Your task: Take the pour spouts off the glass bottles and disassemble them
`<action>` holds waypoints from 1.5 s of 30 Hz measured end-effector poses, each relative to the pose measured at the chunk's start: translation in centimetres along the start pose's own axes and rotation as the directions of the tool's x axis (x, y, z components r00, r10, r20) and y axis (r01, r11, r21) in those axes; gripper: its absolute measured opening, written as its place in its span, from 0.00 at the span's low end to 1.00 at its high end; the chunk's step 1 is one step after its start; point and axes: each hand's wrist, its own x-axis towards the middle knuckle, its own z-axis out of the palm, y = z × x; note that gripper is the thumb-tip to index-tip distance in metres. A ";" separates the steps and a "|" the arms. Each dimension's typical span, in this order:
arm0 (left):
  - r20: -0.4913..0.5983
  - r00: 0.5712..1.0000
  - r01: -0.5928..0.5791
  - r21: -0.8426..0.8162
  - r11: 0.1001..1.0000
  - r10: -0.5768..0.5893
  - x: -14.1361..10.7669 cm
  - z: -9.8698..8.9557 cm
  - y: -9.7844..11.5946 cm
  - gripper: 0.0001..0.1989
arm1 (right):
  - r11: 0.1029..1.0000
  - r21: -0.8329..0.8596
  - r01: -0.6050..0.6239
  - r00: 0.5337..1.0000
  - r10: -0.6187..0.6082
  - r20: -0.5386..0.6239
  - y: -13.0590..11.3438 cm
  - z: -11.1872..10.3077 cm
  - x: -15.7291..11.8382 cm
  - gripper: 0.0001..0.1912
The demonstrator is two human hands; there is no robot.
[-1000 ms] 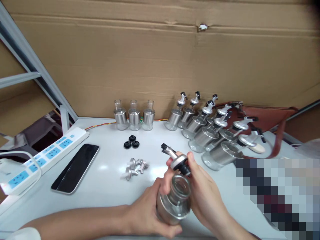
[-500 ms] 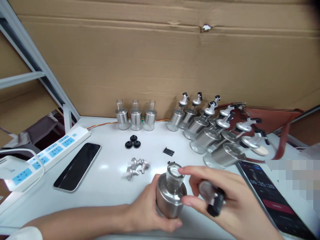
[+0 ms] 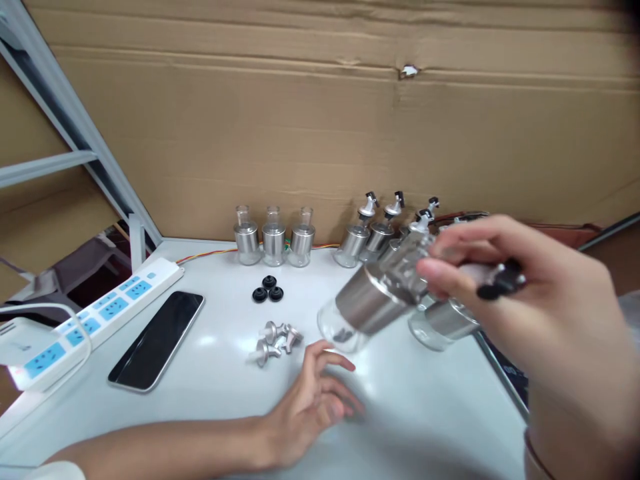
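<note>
My right hand (image 3: 530,300) grips a glass oil bottle (image 3: 373,300) with a steel sleeve by its neck. The bottle is tilted, its glass base toward the left. Tucked against the same palm is a pour spout with a black flip cap (image 3: 500,280), mostly covered by the fingers. Below the bottle's base, my left hand (image 3: 310,410) is empty with its fingers apart and half curled. To its left lie several silver spout pieces (image 3: 275,341). Behind them sit three black rubber stoppers (image 3: 269,292). Small black parts show dimly through the bottle's glass base.
Three spoutless bottles (image 3: 273,240) stand along the cardboard wall (image 3: 225,133). Several bottles with spouts (image 3: 354,241) stand at the right, partly behind my right hand. A phone (image 3: 157,340) and a power strip (image 3: 100,313) lie at the left. Another phone (image 3: 510,373) is mostly hidden at the right.
My left hand has let go of the bottle and opened. My right hand has taken the bottle by its neck, lifted it and tilted it toward the right, still keeping the spout in its palm.
</note>
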 end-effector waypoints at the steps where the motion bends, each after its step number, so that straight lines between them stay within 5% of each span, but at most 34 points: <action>1: 0.006 1.000 0.021 0.026 0.999 -0.021 0.0 0.1 0.1 0.34 | 0.999 -0.037 -0.016 0.999 0.014 -0.049 0.5 0.5 0.9 0.10; 4: -0.011 0.998 0.058 0.090 0.994 -0.058 0.2 0.3 0.5 0.30 | 0.992 -0.120 -0.037 0.998 0.030 -0.058 2.8 3.2 3.0 0.08; 7: -0.020 0.997 0.074 0.125 0.989 -0.072 0.4 0.3 0.7 0.30 | 0.985 -0.172 -0.018 0.998 0.027 0.049 5.8 6.6 4.3 0.05; 12: -0.014 0.997 0.072 0.128 0.989 -0.070 0.5 0.1 0.5 0.29 | 0.987 -0.161 -0.021 0.988 0.046 0.150 9.6 10.3 5.1 0.14; 33: -0.003 0.998 0.070 0.126 0.990 -0.071 0.6 0.1 0.3 0.26 | 0.971 -0.235 -0.039 0.990 0.069 0.122 11.7 13.1 7.2 0.10; 38: -0.006 0.995 0.100 0.100 0.990 -0.100 0.6 0.1 0.5 0.25 | 0.999 0.018 -0.032 0.999 0.032 0.032 8.9 11.5 3.7 0.11; 41: -0.015 0.993 0.117 0.056 0.992 -0.117 0.8 -0.1 0.5 0.25 | 0.970 0.234 0.073 0.965 -0.128 0.231 6.9 10.4 -0.5 0.15; 45: 0.043 0.992 0.120 -0.036 0.992 -0.118 1.0 -0.6 0.5 0.30 | 0.883 0.430 -0.189 0.872 -0.050 0.487 5.0 9.5 -5.5 0.20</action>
